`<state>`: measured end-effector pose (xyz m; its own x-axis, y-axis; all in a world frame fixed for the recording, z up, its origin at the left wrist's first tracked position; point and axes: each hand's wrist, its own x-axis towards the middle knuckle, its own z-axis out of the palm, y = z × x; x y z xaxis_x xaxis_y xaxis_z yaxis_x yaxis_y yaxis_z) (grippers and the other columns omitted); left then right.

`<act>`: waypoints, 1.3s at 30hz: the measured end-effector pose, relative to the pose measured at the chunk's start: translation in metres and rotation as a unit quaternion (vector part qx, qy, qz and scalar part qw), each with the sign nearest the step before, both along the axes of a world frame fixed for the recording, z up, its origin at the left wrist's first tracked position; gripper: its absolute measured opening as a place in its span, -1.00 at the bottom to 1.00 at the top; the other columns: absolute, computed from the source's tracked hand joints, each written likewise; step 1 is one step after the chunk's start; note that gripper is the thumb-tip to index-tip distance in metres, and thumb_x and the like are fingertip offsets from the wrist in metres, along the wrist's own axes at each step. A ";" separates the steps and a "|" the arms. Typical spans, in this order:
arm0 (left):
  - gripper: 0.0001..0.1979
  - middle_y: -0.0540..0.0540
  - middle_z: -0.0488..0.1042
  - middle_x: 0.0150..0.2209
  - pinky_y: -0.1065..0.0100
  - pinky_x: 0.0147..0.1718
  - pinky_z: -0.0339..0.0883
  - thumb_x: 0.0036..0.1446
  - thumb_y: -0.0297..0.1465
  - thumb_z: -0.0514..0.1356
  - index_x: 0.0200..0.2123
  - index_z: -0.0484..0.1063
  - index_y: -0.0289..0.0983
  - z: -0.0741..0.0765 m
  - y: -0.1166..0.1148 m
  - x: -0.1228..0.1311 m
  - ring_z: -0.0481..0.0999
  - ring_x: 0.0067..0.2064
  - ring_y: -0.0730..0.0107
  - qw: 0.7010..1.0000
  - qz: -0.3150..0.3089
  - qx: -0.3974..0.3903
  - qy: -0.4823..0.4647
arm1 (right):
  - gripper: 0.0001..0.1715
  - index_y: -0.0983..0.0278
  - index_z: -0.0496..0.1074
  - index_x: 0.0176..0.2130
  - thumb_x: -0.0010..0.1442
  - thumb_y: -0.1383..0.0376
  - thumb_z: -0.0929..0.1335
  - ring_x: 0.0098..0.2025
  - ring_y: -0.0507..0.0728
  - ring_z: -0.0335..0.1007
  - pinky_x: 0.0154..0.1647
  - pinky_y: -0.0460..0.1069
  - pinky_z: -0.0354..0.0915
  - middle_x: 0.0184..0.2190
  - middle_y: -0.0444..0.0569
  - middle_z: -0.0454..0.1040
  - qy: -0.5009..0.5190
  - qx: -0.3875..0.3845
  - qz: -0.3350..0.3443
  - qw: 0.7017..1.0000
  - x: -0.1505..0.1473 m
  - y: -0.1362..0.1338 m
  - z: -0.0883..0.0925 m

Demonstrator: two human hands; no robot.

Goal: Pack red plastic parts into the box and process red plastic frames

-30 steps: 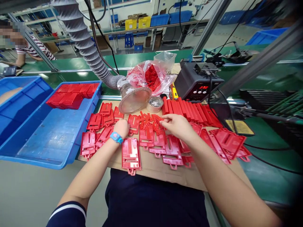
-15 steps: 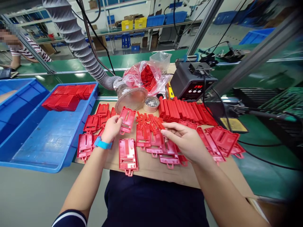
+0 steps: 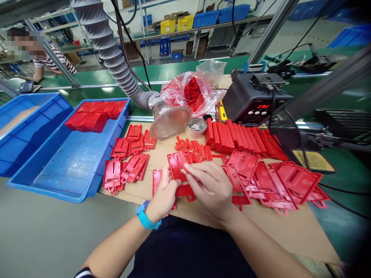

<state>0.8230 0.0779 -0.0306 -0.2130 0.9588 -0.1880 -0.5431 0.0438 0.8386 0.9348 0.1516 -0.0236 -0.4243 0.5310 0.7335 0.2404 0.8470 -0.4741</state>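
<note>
Left hand [image 3: 164,191] and right hand [image 3: 210,189], fingers closed, both pinch a flat red plastic slotted plate [image 3: 175,166]; a slip could scatter the small loose red plastic strips [image 3: 191,148] at 12 o'clock.

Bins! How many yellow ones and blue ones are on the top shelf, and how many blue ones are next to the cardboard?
Yellow bins on the top shelf: 2
Blue bins on the top shelf: 2
Blue bins next to the cardboard: 2
Total: 6
</note>
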 end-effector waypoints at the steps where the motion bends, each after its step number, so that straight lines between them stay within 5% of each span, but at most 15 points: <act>1: -0.47 -0.04 0.32 0.08 0.22 0.06 0.23 0.10 -0.55 0.01 0.13 0.05 -0.10 -0.001 -0.001 0.000 0.33 0.09 0.30 1.000 -0.001 0.005 0.001 | -0.63 0.14 0.44 -0.13 0.07 0.46 0.35 -0.28 0.12 0.39 -0.27 0.07 0.29 -0.32 -0.07 0.52 -0.009 0.006 0.002 1.000 0.000 0.000 -0.001; 9: -0.52 -0.06 0.31 0.10 0.24 0.16 0.07 0.12 -0.52 0.01 0.13 0.08 -0.18 -0.001 -0.004 0.005 0.26 0.14 0.33 0.998 0.027 0.015 0.058 | -0.77 0.23 0.46 -0.23 0.06 0.44 0.37 -0.36 0.11 0.29 -0.29 0.05 0.16 -0.39 -0.08 0.52 -0.067 0.036 -0.028 0.997 0.001 -0.005 0.004; 19: -0.68 -0.08 0.33 0.08 0.24 0.12 0.13 0.17 -0.41 0.01 0.02 0.15 -0.19 0.004 -0.007 0.007 0.28 0.13 0.29 0.997 0.045 -0.003 0.070 | -0.80 0.22 0.46 -0.21 0.09 0.38 0.37 -0.33 0.13 0.30 -0.26 0.08 0.15 -0.45 -0.07 0.46 -0.088 0.039 -0.063 0.993 0.002 -0.010 0.005; 23: -0.64 -0.10 0.36 0.06 0.23 0.11 0.15 0.18 -0.34 0.00 0.06 0.13 -0.20 0.006 -0.007 0.006 0.29 0.13 0.27 0.992 0.057 -0.012 0.108 | -0.72 0.19 0.44 -0.15 0.07 0.33 0.38 -0.22 0.19 0.32 -0.19 0.14 0.18 -0.28 0.00 0.44 -0.088 0.027 -0.041 0.995 0.008 -0.011 0.005; 28: -0.60 -0.07 0.37 0.05 0.20 0.08 0.20 0.19 -0.27 -0.01 0.10 0.11 -0.14 0.008 -0.006 0.007 0.31 0.11 0.23 0.989 0.054 -0.021 0.136 | -0.64 0.16 0.34 -0.04 0.12 0.30 0.33 -0.01 0.22 0.26 0.00 0.19 0.22 -0.05 0.06 0.30 0.040 -0.170 -0.014 0.985 0.011 -0.006 0.006; 33: -0.62 -0.10 0.38 0.03 0.17 0.08 0.20 0.20 -0.28 0.02 0.08 0.13 -0.17 0.010 -0.007 0.009 0.31 0.12 0.21 0.994 0.049 -0.017 0.095 | -0.44 0.23 0.18 0.06 0.08 0.22 0.36 -0.09 0.16 0.37 -0.07 0.12 0.34 -0.09 0.07 0.38 0.041 -0.458 0.081 0.884 0.000 0.002 0.011; 35: -0.62 -0.12 0.37 0.04 0.18 0.09 0.19 0.19 -0.28 0.05 0.07 0.15 -0.19 0.010 -0.007 0.009 0.31 0.12 0.21 0.993 0.050 -0.023 0.105 | -0.49 0.23 0.20 0.01 0.07 0.25 0.36 -0.13 0.15 0.40 -0.11 0.10 0.37 -0.14 0.04 0.42 0.032 -0.502 0.117 0.856 -0.003 0.002 0.012; 39: -0.58 -0.14 0.32 0.09 0.23 0.10 0.19 0.14 -0.30 0.14 0.06 0.16 -0.22 0.011 -0.006 0.007 0.31 0.12 0.24 0.985 0.032 -0.032 0.164 | -0.62 0.21 0.23 -0.11 0.07 0.26 0.36 -0.22 0.13 0.44 -0.19 0.06 0.40 -0.23 -0.02 0.46 0.031 -0.496 0.113 0.860 0.000 -0.001 0.011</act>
<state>0.8296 0.0715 -0.0196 -0.3327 0.9296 -0.1586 -0.2473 0.0763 0.9659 0.9344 0.1510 -0.0123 -0.5754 0.8178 -0.0080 0.0713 0.0405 -0.9966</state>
